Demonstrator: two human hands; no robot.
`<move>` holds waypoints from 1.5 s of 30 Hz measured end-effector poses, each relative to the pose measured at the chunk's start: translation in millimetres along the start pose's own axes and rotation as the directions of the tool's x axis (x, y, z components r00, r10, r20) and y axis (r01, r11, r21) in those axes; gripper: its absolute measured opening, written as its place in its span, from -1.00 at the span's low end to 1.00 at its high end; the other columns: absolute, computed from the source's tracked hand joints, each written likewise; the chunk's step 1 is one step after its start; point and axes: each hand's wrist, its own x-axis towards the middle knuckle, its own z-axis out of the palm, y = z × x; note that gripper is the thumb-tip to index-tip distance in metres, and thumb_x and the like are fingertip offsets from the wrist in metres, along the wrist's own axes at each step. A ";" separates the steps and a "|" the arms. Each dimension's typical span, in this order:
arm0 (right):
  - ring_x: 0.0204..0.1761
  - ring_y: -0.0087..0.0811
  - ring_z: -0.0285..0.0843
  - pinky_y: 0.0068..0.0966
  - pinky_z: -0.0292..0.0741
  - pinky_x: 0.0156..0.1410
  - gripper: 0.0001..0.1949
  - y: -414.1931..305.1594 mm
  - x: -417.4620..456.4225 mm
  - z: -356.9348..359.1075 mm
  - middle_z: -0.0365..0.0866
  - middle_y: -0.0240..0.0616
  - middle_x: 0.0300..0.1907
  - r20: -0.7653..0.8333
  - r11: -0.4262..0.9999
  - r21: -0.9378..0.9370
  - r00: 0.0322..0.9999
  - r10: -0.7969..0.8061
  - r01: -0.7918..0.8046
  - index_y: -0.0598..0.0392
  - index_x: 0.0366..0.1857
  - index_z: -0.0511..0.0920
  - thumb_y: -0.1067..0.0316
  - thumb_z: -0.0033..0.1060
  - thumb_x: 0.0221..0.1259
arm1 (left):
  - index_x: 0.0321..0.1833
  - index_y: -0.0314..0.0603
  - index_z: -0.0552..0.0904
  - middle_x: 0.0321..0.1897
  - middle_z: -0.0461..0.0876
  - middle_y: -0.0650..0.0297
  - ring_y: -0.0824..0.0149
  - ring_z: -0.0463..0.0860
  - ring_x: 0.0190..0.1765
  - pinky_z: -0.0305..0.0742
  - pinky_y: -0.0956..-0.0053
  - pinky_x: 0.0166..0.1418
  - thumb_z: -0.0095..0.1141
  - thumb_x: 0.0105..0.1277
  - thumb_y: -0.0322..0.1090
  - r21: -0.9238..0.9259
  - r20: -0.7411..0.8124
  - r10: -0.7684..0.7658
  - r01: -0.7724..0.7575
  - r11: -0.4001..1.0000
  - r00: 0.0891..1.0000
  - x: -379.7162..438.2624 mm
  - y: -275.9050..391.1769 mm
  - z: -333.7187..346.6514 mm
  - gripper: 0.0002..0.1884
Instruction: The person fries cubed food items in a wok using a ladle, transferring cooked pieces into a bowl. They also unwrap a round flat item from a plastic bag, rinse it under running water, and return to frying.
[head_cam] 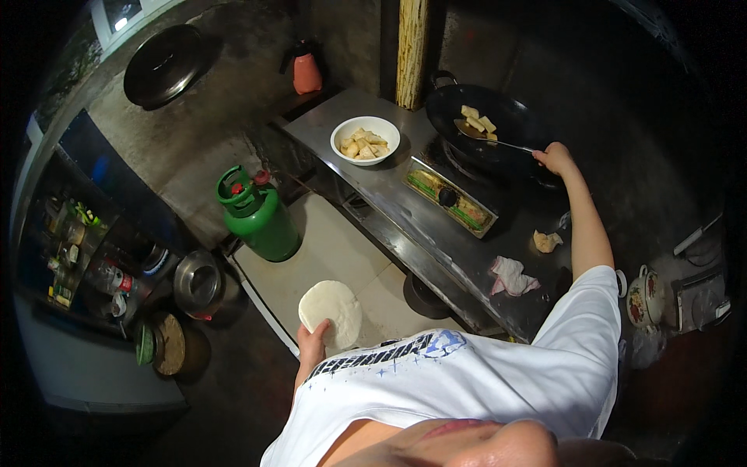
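Observation:
My left hand (314, 343) grips the edge of a round white disc (331, 309) low in front of my shirt. It looks like a plate, though its kind is not certain. With my right hand (555, 157) I hold the handle of a metal spatula (513, 145). Its head is down in a black wok (502, 108) on the stove, touching pale cut pieces of food (480, 121). Some brownish liquid shows on the spatula's head. To the left of the wok, a white bowl (393, 153) stands on the metal counter, filled with similar pieces (365, 144).
A gas burner panel (475, 216) with a black knob sits before the wok. A cloth (513, 277) and a crumpled yellowish piece (547, 241) lie on the counter (402, 227). A green gas cylinder (262, 222) stands left. A pink spray bottle (306, 73) is behind.

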 end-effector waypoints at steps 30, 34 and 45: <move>-0.68 -0.42 0.43 -0.46 0.36 -0.57 -0.74 -31.4 -4.0 -78.7 0.56 -0.23 -0.65 0.242 0.978 -0.123 0.950 0.197 -0.171 0.20 -0.62 0.60 0.22 0.15 0.05 | 0.04 -0.40 0.47 -0.08 0.58 0.10 0.26 0.58 -0.07 0.44 0.44 0.02 0.12 0.13 -0.52 -0.018 -0.043 0.020 -0.021 1.000 0.999 0.8 -8.4 -20.1 -0.62; -0.76 -0.46 0.32 -0.47 0.25 -0.65 -0.64 3.0 13.2 -17.1 0.48 -0.25 -0.72 0.296 0.955 0.081 0.922 0.251 -0.286 0.25 -0.62 0.53 0.13 0.18 0.14 | 0.04 -0.40 0.47 -0.09 0.59 0.11 0.26 0.59 -0.08 0.44 0.44 0.03 0.12 0.12 -0.53 0.031 -0.086 0.009 -0.006 0.999 0.996 -3.1 -2.0 -23.7 -0.62; -0.42 -0.23 0.56 -0.33 0.46 -0.29 -0.58 0.2 12.3 6.2 0.58 -0.12 -0.46 -0.009 0.982 -0.021 0.982 0.188 -0.188 0.21 -0.45 0.60 -0.05 0.26 0.05 | 0.02 -0.37 0.49 -0.11 0.60 0.12 0.27 0.59 -0.10 0.46 0.45 -0.01 0.15 0.11 -0.51 0.000 -0.119 -0.001 0.001 1.000 0.993 -5.0 -6.1 -33.9 -0.63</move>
